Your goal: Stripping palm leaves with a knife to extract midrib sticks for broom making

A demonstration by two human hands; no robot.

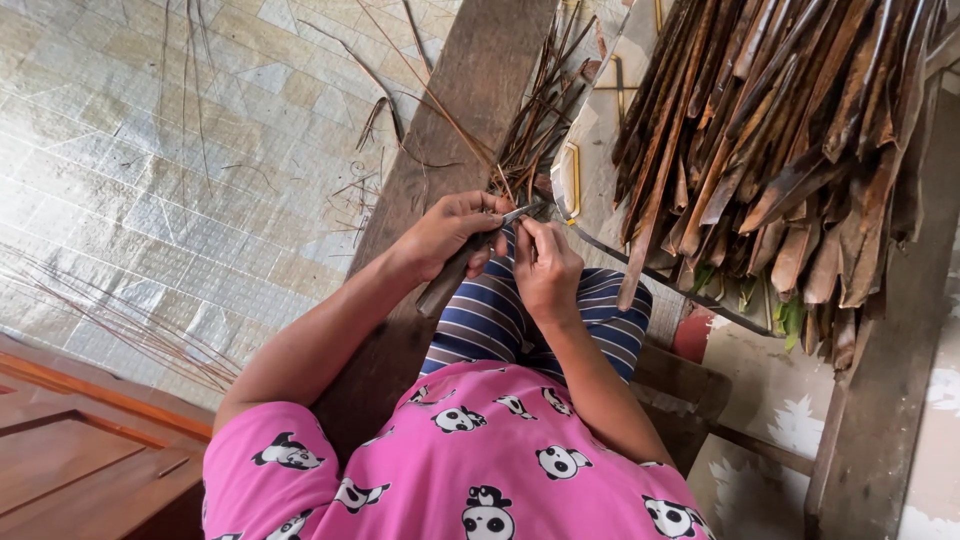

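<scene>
1. Two hands are meeting at centre: the left hand (447,232) is clenching a knife (462,266).
2. Right hand (545,268) is pinching a thin strip (520,212) against the blade.
3. Dry leaves (790,150) are hanging at 2 o'clock.

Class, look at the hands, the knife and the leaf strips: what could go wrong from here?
1. The left hand grips a knife whose blade tip meets the right hand; a slip could cut those fingers.
2. The thin strip being pared might snap.
3. The pile of dried leaves leans beside the knee and could slide down onto the work.
</scene>
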